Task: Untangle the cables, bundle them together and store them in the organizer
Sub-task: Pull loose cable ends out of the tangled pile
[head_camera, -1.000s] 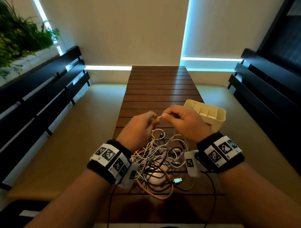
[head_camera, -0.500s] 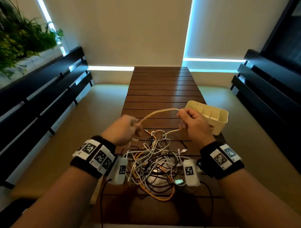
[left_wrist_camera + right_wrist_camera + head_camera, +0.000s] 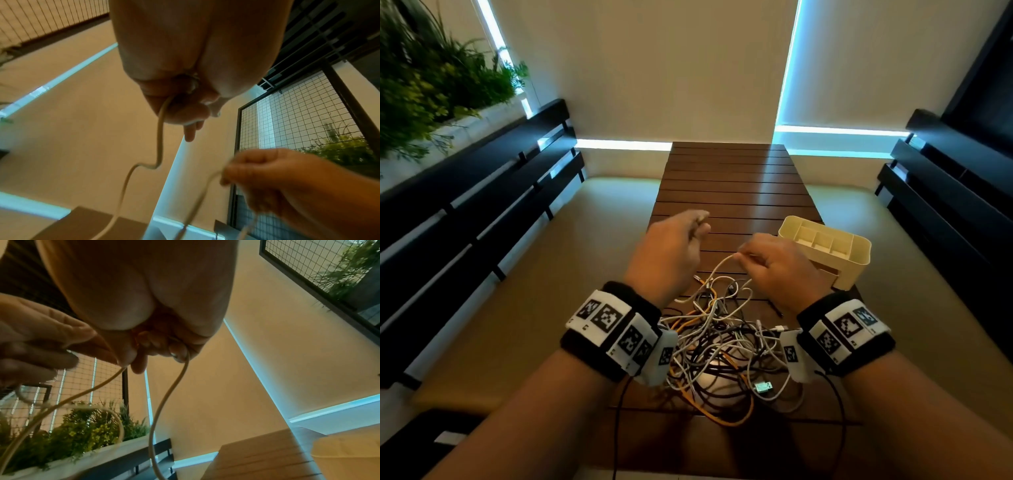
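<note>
A person's two forearms reach out over a dark brown slatted wooden surface (image 3: pixel 732 192), each wrist wrapped in a black band carrying black-and-white square markers. The left hand (image 3: pixel 671 253) is raised above the surface with its fingers curled, gripping one end of a pale cream cable (image 3: pixel 159 146) that trails down from the fist. The right hand (image 3: pixel 777 267) sits slightly lower and to the right, its fingertips pinching the same pale cable (image 3: pixel 717 265) further along, so a loose loop hangs between the two hands. Below the hands, near the person's edge of the surface, lies a tangled heap of cables (image 3: pixel 726 349) in white, black and orange, with a small metal plug showing at its right side. A cream plastic organizer (image 3: pixel 825 253) with several open compartments stands on the surface just beyond the right hand. Dark slatted benches run along both sides, and green plants (image 3: pixel 431 78) fill the upper left corner
</note>
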The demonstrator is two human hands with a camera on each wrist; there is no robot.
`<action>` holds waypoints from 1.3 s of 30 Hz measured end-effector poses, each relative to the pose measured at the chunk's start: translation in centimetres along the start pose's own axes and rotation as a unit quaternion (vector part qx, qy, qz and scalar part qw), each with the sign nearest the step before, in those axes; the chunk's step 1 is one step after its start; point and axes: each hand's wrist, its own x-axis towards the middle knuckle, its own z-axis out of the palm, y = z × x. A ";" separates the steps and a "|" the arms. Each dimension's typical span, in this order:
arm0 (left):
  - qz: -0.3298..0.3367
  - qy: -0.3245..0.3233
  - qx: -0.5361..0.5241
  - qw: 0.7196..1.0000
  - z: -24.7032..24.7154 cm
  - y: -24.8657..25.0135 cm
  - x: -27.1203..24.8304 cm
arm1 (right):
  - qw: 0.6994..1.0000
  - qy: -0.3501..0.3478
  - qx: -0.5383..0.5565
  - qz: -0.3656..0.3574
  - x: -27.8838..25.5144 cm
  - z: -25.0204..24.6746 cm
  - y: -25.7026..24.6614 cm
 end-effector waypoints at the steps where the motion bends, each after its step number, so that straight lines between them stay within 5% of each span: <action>1: 0.004 -0.030 -0.008 1.000 0.8 0.0 -0.1 | 1.000 0.007 0.003 -0.016 0.2 -0.1 -0.4; 6: -0.019 -0.124 -0.111 0.986 3.0 -1.1 -0.4 | 0.997 0.044 0.027 -0.049 0.6 -1.1 -1.5; 13: 0.060 -0.030 -0.271 0.960 0.3 1.3 0.3 | 0.963 0.044 0.250 0.091 -0.9 -0.9 -2.1; 16: 0.029 -0.011 -0.386 0.922 -0.6 1.8 0.8 | 0.945 0.020 0.300 0.126 -1.1 -0.2 -2.1; 20: -0.007 -0.017 -0.395 0.919 -0.4 0.8 -0.2 | 0.896 -0.010 0.401 0.187 -1.3 0.1 -1.8; 23: -0.039 0.004 -0.334 0.942 0.0 -0.9 -0.7 | 0.933 0.007 0.307 0.189 -1.4 0.1 -1.2; 26: -0.052 -0.077 -0.121 0.988 -0.2 -2.6 -1.1 | 0.971 0.062 0.172 0.157 -0.9 -0.8 -0.6; 29: -0.098 -0.188 0.021 0.977 -0.6 -3.4 -1.4 | 0.990 0.051 0.104 0.081 -0.2 -1.9 -1.1; 31: -0.085 -0.160 0.075 0.981 -0.7 -3.0 -1.3 | 0.998 0.011 0.055 0.039 0.4 -2.0 -1.6; 34: -0.017 -0.076 0.070 0.994 -0.3 -1.1 -1.0 | 1.000 -0.021 0.009 -0.006 0.8 -1.5 -2.1; 39: 0.012 -0.120 -0.035 0.992 1.5 0.0 -0.3 | 0.998 0.019 -0.001 -0.055 1.6 -1.8 -2.6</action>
